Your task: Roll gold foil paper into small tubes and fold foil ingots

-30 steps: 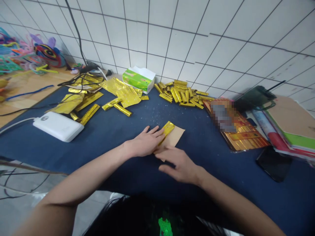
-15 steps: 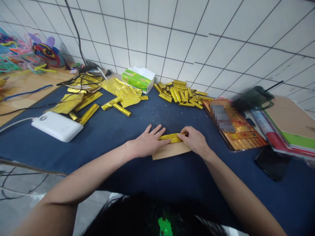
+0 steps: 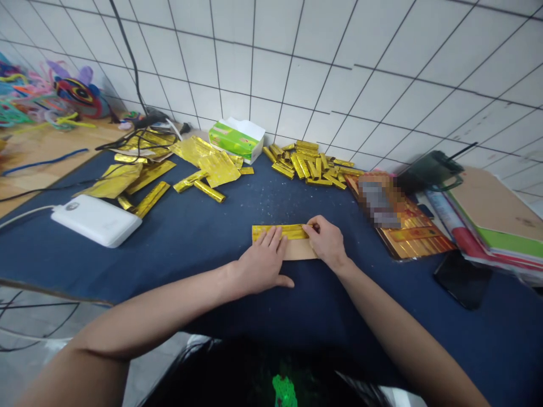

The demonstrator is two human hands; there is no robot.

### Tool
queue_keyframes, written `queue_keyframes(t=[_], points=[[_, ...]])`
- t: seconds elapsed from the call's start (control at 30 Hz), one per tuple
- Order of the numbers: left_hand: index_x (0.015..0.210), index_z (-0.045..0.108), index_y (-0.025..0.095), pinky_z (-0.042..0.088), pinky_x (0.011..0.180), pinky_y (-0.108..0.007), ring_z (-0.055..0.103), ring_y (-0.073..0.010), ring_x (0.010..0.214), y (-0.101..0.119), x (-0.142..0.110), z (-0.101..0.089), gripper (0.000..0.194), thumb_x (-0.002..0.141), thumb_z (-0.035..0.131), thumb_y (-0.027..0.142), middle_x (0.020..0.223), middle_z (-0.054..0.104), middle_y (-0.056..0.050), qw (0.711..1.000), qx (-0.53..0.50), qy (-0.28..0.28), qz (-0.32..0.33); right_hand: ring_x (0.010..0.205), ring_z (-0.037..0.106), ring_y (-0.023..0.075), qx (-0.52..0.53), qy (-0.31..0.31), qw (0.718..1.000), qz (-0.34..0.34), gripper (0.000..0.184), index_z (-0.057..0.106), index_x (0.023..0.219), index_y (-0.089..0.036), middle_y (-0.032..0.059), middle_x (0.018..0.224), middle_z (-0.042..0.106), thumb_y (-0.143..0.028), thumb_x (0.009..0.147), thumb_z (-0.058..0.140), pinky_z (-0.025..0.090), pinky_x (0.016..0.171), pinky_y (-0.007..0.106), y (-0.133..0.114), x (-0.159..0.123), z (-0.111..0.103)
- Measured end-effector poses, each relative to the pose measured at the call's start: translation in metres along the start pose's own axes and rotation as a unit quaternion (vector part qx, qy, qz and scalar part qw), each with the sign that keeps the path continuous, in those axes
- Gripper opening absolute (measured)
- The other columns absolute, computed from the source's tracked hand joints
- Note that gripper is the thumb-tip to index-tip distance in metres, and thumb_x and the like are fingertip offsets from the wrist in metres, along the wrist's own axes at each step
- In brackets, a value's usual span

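On the dark blue table cover in front of me lies a sheet of gold foil paper [image 3: 292,230], its far edge folded over so gold shows along the top and the tan backing [image 3: 300,250] below. My left hand [image 3: 261,261] rests flat on the left part of the sheet, fingers stretched across the fold and thumb out to the side. At the right end of the fold, my right hand [image 3: 326,242] pinches the paper between thumb and curled fingers.
Behind the sheet is a pile of rolled gold tubes [image 3: 314,164]. A tissue pack [image 3: 236,138], loose gold sheets [image 3: 212,158] and a white power bank [image 3: 97,219] are at left. A packet of gold paper [image 3: 403,220], dark cup [image 3: 432,169] and black phone [image 3: 463,278] are at right.
My left hand has shifted toward me, off the far edge, its fingers now closer together on the fold. The gold strip's left end has come into view. My right hand keeps its pinch.
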State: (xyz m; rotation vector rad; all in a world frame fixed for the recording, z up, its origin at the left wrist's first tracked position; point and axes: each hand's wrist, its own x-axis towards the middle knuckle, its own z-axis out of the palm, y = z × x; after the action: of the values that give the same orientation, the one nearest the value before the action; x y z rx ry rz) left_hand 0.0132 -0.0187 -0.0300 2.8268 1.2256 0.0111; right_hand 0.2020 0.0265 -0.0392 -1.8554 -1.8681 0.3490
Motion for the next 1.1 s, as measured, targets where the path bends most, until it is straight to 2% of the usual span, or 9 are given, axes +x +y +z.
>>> queue_keyframes(t=[0.17, 0.3, 0.4, 0.53, 0.7, 0.83, 0.93, 1.03, 1.1], points=[[0.136, 0.026, -0.002, 0.018, 0.106, -0.046, 0.015, -0.0365, 0.133, 0.001, -0.002, 0.004, 0.101, 0.071, 0.035, 0.074, 0.141, 0.021, -0.029, 1.000, 0.009, -0.006, 0.000, 0.061, 0.058, 0.0158, 0.081, -0.030, 0.996, 0.015, 0.015, 0.059, 0.074, -0.020, 0.0004, 0.066, 0.063, -0.032, 0.073, 0.051, 0.043, 0.058, 0.028, 0.011, 0.005, 0.000], [0.134, 0.028, -0.004, 0.018, 0.106, -0.046, 0.016, -0.0372, 0.133, 0.001, -0.002, 0.004, 0.101, 0.070, 0.036, 0.074, 0.141, 0.021, -0.030, 1.000, 0.011, 0.000, -0.001, 0.067, 0.061, 0.0166, 0.128, -0.071, 0.989, 0.010, 0.024, 0.062, 0.078, -0.018, 0.0034, 0.074, 0.067, -0.038, 0.077, 0.049, 0.045, 0.062, 0.029, 0.014, 0.008, -0.003], [0.133, 0.030, -0.003, 0.019, 0.106, -0.046, 0.017, -0.0379, 0.132, 0.002, -0.002, 0.003, 0.100, 0.070, 0.036, 0.074, 0.140, 0.023, -0.030, 1.000, 0.016, 0.003, -0.001, 0.069, 0.061, 0.0167, 0.107, -0.088, 0.990, 0.013, 0.024, 0.063, 0.076, -0.018, 0.0032, 0.074, 0.068, -0.036, 0.078, 0.047, 0.045, 0.063, 0.029, 0.013, 0.009, -0.004], [0.133, 0.031, -0.003, 0.020, 0.105, -0.046, 0.017, -0.0393, 0.132, 0.002, -0.002, 0.004, 0.101, 0.069, 0.036, 0.075, 0.140, 0.023, -0.031, 1.000, 0.018, 0.008, -0.002, 0.065, 0.060, 0.0165, 0.079, -0.073, 0.994, 0.027, 0.020, 0.062, 0.072, -0.019, 0.0018, 0.069, 0.066, -0.033, 0.076, 0.049, 0.043, 0.060, 0.028, 0.011, 0.008, -0.004], [0.130, 0.035, -0.003, 0.020, 0.104, -0.048, 0.020, -0.0400, 0.131, 0.002, -0.002, 0.002, 0.098, 0.070, 0.035, 0.074, 0.138, 0.025, -0.033, 1.000, 0.012, 0.010, -0.013, 0.063, 0.059, 0.0180, -0.089, -0.060, 0.994, 0.003, 0.021, 0.061, 0.070, -0.022, 0.0012, 0.069, 0.066, -0.037, 0.079, 0.049, 0.039, 0.056, 0.028, 0.007, 0.003, -0.006], [0.129, 0.037, -0.003, 0.021, 0.103, -0.049, 0.019, -0.0415, 0.130, 0.002, -0.002, 0.001, 0.098, 0.070, 0.034, 0.075, 0.138, 0.025, -0.033, 1.000, 0.007, 0.012, -0.016, 0.073, 0.061, 0.0215, -0.183, 0.012, 0.980, -0.080, 0.022, 0.062, 0.079, -0.020, 0.0060, 0.081, 0.067, -0.036, 0.082, 0.048, 0.043, 0.061, 0.032, 0.003, -0.006, -0.009], [0.130, 0.035, -0.003, 0.020, 0.104, -0.050, 0.019, -0.0417, 0.130, 0.002, -0.001, 0.002, 0.099, 0.070, 0.034, 0.075, 0.138, 0.025, -0.033, 1.000, 0.008, 0.014, -0.013, 0.104, 0.055, 0.0258, -0.173, 0.059, 0.960, -0.211, 0.028, 0.061, 0.101, -0.014, 0.0124, 0.112, 0.062, -0.030, 0.086, 0.044, 0.042, 0.086, 0.040, -0.006, -0.018, -0.009], [0.132, 0.033, -0.004, 0.019, 0.105, -0.049, 0.018, -0.0401, 0.131, 0.001, -0.001, 0.003, 0.100, 0.070, 0.035, 0.074, 0.138, 0.026, -0.031, 1.000, 0.014, 0.013, -0.013, 0.124, 0.041, 0.0239, -0.134, -0.039, 0.936, -0.322, 0.038, 0.053, 0.119, -0.013, 0.0121, 0.128, 0.052, -0.031, 0.090, 0.036, 0.031, 0.102, 0.045, -0.015, -0.030, -0.003], [0.132, 0.032, -0.004, 0.018, 0.106, -0.048, 0.018, -0.0393, 0.132, 0.001, -0.002, 0.003, 0.100, 0.070, 0.037, 0.074, 0.139, 0.025, -0.029, 1.000, 0.017, 0.012, -0.014, 0.128, 0.036, 0.0234, -0.123, -0.105, 0.930, -0.330, 0.046, 0.044, 0.129, -0.011, 0.0132, 0.133, 0.046, -0.034, 0.091, 0.032, 0.030, 0.104, 0.045, -0.018, -0.037, 0.001]])
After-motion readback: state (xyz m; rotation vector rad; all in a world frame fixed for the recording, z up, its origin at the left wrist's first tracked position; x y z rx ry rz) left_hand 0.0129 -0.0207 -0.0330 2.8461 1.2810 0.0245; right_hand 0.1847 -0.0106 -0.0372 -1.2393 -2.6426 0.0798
